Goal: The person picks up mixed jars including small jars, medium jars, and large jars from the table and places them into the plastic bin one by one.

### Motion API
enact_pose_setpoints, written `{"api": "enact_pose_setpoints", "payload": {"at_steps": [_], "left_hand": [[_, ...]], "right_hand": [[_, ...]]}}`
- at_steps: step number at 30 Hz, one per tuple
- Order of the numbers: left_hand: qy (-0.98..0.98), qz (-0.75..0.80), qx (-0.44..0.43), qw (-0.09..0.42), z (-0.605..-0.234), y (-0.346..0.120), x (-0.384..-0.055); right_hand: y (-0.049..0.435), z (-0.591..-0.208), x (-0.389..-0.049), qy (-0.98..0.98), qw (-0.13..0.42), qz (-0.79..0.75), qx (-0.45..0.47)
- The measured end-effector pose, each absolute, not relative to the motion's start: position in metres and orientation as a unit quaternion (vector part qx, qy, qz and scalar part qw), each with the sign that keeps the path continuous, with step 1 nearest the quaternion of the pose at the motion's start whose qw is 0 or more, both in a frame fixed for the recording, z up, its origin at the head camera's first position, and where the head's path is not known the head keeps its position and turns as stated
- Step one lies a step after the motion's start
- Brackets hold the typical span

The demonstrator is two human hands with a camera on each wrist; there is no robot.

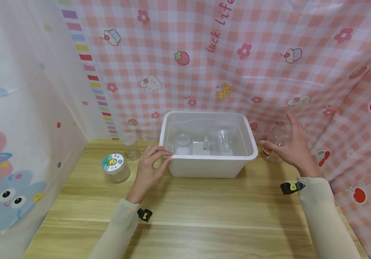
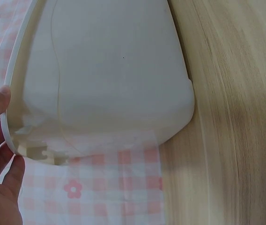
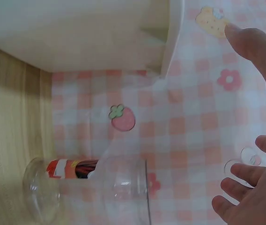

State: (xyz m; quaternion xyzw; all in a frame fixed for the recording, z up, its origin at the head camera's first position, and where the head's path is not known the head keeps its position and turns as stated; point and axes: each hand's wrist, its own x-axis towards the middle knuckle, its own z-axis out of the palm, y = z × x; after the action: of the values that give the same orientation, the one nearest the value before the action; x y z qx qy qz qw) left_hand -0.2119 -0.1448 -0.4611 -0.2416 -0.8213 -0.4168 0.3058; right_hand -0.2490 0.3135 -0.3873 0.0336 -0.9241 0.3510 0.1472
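A white plastic bin (image 1: 205, 168) stands on the table against the checkered cloth, with two clear containers inside it: a smaller one (image 1: 183, 144) at the left and a larger jar (image 1: 222, 141) on its side. My left hand (image 1: 148, 169) pinches the bin's rim at the front left corner, thumb and fingers on the rim (image 2: 10, 117) in the left wrist view. To the right of the bin, my right hand (image 1: 290, 149) has thumb and fingers spread beside a clear jar (image 1: 274, 144) with a red label. In the right wrist view that jar (image 3: 123, 187) stands apart from the fingertips.
Left of the bin stand a clear tub (image 1: 117, 171) with a green printed lid and a slim clear bottle (image 1: 132, 147). The wooden table (image 1: 205, 212) is bordered by a pink checkered cloth (image 1: 185, 82) behind and at right, and a white printed cloth (image 1: 26, 90) at left.
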Motion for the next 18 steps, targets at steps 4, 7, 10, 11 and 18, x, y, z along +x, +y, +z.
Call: {"api": "enact_pose_setpoints", "payload": {"at_steps": [4,7,10,11,18], "left_hand": [[-0.821,-0.414,-0.243,0.308,-0.461,-0.145,-0.212],[-0.820,-0.416,-0.243,0.309,-0.461,-0.145,-0.212],[-0.819,-0.417,-0.243,0.311,-0.461,-0.145,-0.212],[-0.818,-0.417,-0.244,0.311,-0.461,-0.145,-0.212],[-0.817,-0.418,-0.245,0.312,-0.462,-0.145,-0.212]], "right_hand": [[0.320,-0.392,-0.251,-0.927,0.137,0.348,0.010],[0.325,-0.395,-0.253,-0.926,0.134,0.352,0.002],[0.329,-0.399,-0.255,-0.926,0.132,0.354,-0.004],[0.330,-0.400,-0.256,-0.926,0.130,0.354,-0.007],[0.340,-0.407,-0.261,-0.927,0.112,0.358,-0.030]]}}
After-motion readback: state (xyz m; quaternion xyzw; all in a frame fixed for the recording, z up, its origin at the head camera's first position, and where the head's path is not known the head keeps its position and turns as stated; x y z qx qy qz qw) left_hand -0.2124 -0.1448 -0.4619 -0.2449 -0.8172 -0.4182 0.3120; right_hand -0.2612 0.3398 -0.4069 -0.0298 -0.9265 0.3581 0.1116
